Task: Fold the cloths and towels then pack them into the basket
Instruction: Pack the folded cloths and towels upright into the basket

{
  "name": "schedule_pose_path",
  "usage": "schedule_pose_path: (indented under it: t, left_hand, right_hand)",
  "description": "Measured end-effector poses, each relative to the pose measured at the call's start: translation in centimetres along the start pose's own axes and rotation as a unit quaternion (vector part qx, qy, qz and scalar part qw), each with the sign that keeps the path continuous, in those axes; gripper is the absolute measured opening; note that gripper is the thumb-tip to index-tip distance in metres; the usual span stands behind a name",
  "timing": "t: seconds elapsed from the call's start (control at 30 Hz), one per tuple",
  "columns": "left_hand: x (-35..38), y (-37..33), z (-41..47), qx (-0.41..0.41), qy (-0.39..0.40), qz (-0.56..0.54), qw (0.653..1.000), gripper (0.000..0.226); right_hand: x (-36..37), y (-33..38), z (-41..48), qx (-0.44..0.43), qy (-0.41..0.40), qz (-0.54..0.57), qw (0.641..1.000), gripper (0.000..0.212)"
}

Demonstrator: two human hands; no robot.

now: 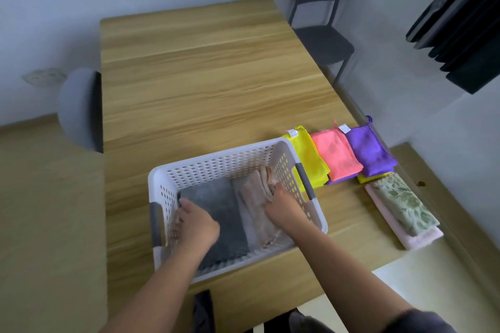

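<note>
Fingertips of the right grip (pixel 281 207) are buried in folds of the beige towel (pixel 253 197). Fingers of the left grip (pixel 197 224) are hidden past the edge of the gray towel (pixel 216 197). The white tag (pixel 292 132) on the yellow cloth (pixel 308 157) is too small to read.

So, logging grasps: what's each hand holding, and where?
Right hand grips the beige towel near its far end; left hand rests at the left edge of the grey towel, grip unclear.

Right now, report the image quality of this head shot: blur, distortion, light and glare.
Head view: the wide-angle lens splays the edges of the wooden table; the grey chair back at left is smeared; the left hand and the right hand, gripping the beige towel in the white basket, look slightly soft; light is even, shadows faint, no glare on the wood.
</note>
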State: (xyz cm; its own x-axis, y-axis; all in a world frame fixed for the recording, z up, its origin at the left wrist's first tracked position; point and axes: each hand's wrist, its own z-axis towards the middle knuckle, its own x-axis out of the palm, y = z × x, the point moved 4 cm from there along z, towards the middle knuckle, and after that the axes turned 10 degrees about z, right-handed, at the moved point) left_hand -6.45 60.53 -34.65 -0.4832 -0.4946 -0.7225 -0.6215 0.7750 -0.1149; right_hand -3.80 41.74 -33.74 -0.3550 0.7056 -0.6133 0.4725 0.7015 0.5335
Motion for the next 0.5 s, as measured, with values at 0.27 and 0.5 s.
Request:
schedule_pose_path:
  t: [0.27, 0.5]
  left_hand:
    - [3.2, -1.1, 2.1, 0.206, 0.036, 0.366, 0.907, 0.109]
    - [3.9, -0.5, 3.5, 0.198, 0.018, 0.422, 0.885, 0.111]
  right_hand:
    - [0.1, 0.5, 0.6, 0.009, 0.007, 0.130, 0.991, 0.042]
    - [1.2, -0.6, 2.4, 0.136, 0.035, -0.066, 0.988, 0.062]
